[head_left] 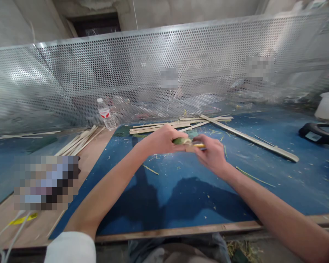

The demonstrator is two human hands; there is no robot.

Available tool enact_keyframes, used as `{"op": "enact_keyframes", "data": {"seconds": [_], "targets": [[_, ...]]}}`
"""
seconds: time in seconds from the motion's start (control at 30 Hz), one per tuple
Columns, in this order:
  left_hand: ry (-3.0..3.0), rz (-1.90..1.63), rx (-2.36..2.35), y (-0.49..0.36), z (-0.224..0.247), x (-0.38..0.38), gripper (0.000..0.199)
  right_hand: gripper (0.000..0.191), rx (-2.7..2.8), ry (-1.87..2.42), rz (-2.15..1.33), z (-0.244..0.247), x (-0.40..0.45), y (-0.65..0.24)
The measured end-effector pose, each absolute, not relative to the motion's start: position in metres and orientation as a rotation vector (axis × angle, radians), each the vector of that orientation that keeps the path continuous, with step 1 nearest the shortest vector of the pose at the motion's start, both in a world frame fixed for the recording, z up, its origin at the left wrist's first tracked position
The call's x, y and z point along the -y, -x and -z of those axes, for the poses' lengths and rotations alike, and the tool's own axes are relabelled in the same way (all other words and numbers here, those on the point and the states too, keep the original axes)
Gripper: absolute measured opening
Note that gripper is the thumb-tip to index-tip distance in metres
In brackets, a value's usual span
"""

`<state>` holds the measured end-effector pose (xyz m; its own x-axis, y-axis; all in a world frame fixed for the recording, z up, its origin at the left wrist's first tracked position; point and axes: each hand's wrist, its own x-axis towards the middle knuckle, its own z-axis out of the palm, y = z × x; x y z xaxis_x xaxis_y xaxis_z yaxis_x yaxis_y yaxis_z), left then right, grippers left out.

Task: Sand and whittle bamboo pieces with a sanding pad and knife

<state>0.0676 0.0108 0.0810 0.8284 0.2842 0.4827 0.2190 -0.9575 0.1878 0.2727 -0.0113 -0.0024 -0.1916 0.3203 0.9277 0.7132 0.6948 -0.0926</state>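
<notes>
Above the blue work surface [181,201], both hands meet in front of me. My left hand [164,140] is closed around a short green bamboo piece [180,140], its pale inner side facing the other hand. My right hand [212,151] grips a small object with a yellow edge [199,145], which touches or nearly touches the bamboo; its kind is too blurred to tell. A pale tan bit [190,148] shows between the fingers of both hands. Behind the left hand lie several pale bamboo strips [148,128].
A long bamboo strip [252,138] slants across the right side. A water bottle [106,115] stands at the back left, near another bundle of strips [78,140]. Perforated metal mesh [142,69] borders the back. A black-handled object [316,133] lies far right; thin shavings are scattered about.
</notes>
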Motion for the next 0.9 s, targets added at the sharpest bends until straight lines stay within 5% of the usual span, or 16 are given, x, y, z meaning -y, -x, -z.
{"op": "enact_keyframes", "data": {"seconds": [0.5,0.9], "targets": [[-2.789,-0.677,-0.476,-0.066,-0.083,-0.007,0.055,0.022,1.854,0.678,0.466,-0.01,0.013,-0.283],[-2.9,-0.677,-0.47,-0.07,-0.075,-0.008,0.054,0.046,2.057,0.598,0.59,-0.009,0.013,-0.286]]}}
